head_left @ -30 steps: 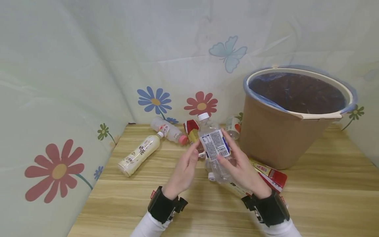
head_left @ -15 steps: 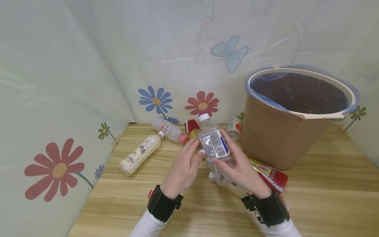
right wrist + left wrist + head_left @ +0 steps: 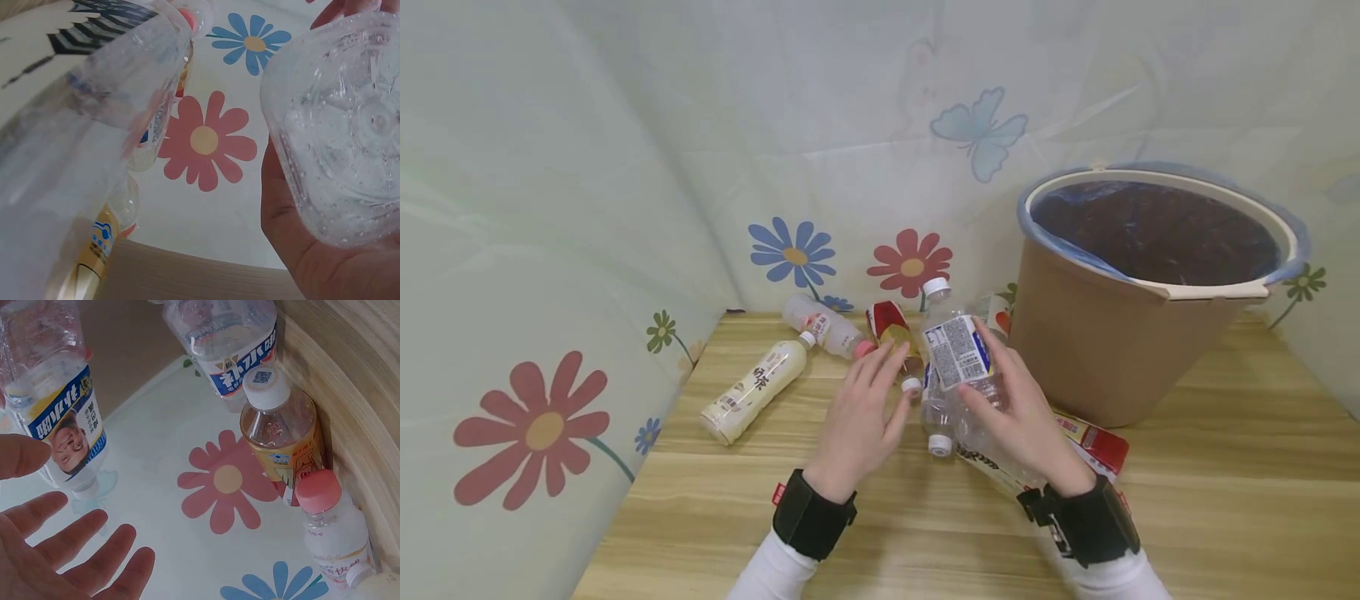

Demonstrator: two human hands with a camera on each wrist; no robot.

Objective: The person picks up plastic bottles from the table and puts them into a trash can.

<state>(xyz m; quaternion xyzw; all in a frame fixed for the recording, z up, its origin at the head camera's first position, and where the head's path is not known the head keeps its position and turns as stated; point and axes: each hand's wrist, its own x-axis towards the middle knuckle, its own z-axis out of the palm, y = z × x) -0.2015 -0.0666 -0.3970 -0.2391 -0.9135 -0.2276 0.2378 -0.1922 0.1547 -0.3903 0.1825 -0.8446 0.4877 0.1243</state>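
Observation:
My right hand point(image 3: 1022, 417) grips a clear plastic bottle point(image 3: 958, 354) with a white cap, held tilted above the table, cap end away from me. Its square base fills the right side of the right wrist view. My left hand point(image 3: 859, 425) is beside it, fingers spread and holding nothing; the left wrist view shows a gap between those fingers and the bottle's blue and white label point(image 3: 65, 425). Below the held bottle lies a second clear bottle point(image 3: 937, 417), white cap toward me. A bottle with a red and yellow label point(image 3: 891, 325) lies just beyond my left fingertips.
A brown bin point(image 3: 1090, 350) lined with a bluish bag stands at right. A milk tea bottle point(image 3: 756, 390) and a pink-capped bottle point(image 3: 820, 325) lie at left. Red and yellow packaging point(image 3: 1105, 450) lies by the bin, and a dark-patterned bottle point(image 3: 988, 468) is partly under my right hand.
My left hand has come away from the clear bottle and spread its fingers. My right hand has moved slightly right with the bottle, uncovering the second clear bottle beneath.

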